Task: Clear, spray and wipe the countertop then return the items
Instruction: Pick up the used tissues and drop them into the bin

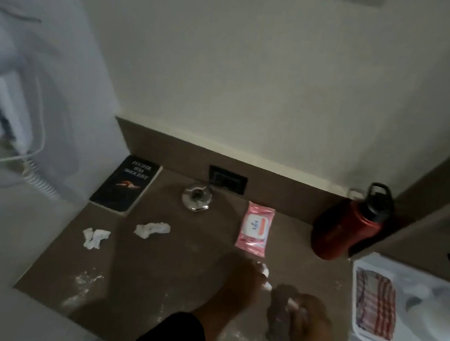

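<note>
countertop is brown with white powder smeared near its front edge. book in the back left corner, red bottle back right, pink wipes pack and metal ashtray between. left hand pinches a white scrap, right hand is clenched on another. two crumpled tissues lie left.

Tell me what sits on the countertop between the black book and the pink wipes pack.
In the head view, a shiny metal ashtray sits between the black book and the pink wipes pack, near the wall outlet. A crumpled tissue lies slightly nearer the camera.
</note>
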Demonstrator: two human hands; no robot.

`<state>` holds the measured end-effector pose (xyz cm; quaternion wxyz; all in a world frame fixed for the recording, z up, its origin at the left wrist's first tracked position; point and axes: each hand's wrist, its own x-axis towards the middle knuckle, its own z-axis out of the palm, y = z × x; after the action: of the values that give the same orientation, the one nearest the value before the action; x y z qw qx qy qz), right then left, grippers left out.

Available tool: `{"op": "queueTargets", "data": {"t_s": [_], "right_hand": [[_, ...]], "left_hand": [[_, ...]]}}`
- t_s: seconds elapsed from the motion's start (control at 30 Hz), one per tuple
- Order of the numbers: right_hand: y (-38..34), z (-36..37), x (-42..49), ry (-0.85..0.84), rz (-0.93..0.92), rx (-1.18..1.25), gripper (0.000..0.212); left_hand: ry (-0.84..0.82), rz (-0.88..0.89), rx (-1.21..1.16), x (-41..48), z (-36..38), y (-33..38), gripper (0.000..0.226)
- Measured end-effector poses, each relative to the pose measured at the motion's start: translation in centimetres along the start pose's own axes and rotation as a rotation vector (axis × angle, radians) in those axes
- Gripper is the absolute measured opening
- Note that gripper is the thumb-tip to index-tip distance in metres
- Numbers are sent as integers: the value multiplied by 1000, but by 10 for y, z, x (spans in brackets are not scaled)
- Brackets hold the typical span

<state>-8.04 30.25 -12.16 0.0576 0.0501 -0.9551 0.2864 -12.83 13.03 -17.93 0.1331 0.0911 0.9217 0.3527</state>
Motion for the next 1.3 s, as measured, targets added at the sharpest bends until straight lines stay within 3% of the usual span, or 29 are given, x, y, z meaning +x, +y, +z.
{"op": "queueTargets", "data": {"t_s": [0.07, 0.13, 0.23, 0.33, 0.4, 0.5, 0.57, 0.63, 0.67, 0.73, 0.8, 0.87, 0.97, 1.07, 1.17, 1.3], "right_hand": [[-24, 9, 31, 30, 99, 184, 19], [-57, 36, 58, -38, 34, 233, 24], [-146, 92, 87, -147, -155, 248, 16], [-228, 166, 94, -358, -499, 79, 10], [-250, 206, 93, -518, -472, 21, 14], [-271, 257, 89, -555, -421, -106, 26], [-279, 267, 90, -533, -364, -252, 34], [-278, 274, 88, -492, -309, -301, 41], [-276, 274, 86, -475, -294, -317, 42], [-274, 263, 79, -467, -292, -290, 46], [-272, 239, 67, -416, -313, -210, 50], [-264, 208, 46, -294, -300, -29, 51], [-233, 164, -2, -262, -239, 110, 31], [-199, 135, -51, -249, -152, 151, 15], [-163, 102, -129, -172, -31, 207, 17], [-95, 108, -240, -105, 70, 271, 19]], "left_hand": [[111, -48, -170, -25, -15, -4, 20], [285, -143, -340, -64, -37, -26, 25], [518, -397, -543, -132, -86, -93, 29], [679, -578, -444, -192, -153, -173, 17], [636, -654, -403, -208, -183, -203, 15], [631, -600, -87, -204, -204, -252, 9], [554, -589, 44, -192, -210, -270, 36], [521, -586, 41, -185, -207, -289, 69], [510, -595, 28, -182, -205, -296, 75], [430, -631, -44, -176, -202, -302, 60], [372, -629, -42, -170, -201, -305, 26], [363, -629, 12, -169, -200, -302, 16], [413, -708, -120, -171, -204, -275, 17], [485, -593, -273, -182, -208, -230, 18], [290, -412, -251, -217, -160, -153, 14], [3, -476, -323, -277, -8, -90, 28]]}}
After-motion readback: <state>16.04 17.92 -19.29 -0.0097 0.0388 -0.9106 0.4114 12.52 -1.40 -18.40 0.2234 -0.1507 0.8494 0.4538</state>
